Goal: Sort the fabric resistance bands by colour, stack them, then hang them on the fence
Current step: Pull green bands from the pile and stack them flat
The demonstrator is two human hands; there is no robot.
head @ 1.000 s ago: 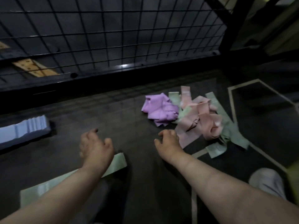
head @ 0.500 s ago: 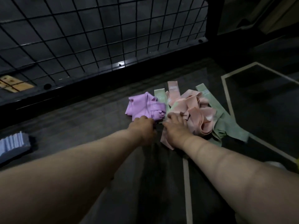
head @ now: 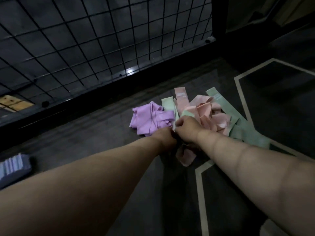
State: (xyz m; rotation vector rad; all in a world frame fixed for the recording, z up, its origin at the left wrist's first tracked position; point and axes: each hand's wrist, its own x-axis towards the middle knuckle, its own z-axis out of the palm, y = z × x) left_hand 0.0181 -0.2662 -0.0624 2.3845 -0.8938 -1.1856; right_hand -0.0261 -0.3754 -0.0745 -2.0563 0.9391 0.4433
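Fingers of right hand (head: 185, 130) curl round pink band (head: 185, 156); left hand (head: 166, 137) adjoining, its fingers' state unclear

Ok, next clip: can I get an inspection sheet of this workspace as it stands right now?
Surface: dark floor with pale tape lines.
Job's things: purple bands, pink bands and green bands in one mixed heap, unsorted; wire-mesh fence behind it, nothing hung in view.
Clutter: blue ridged object at the left edge.
Hands: left hand and right hand meet at the heap's near edge; their grip is hidden.
Cables: nothing seen.
Surroundings: black post; wooden board beyond the fence; dim light.
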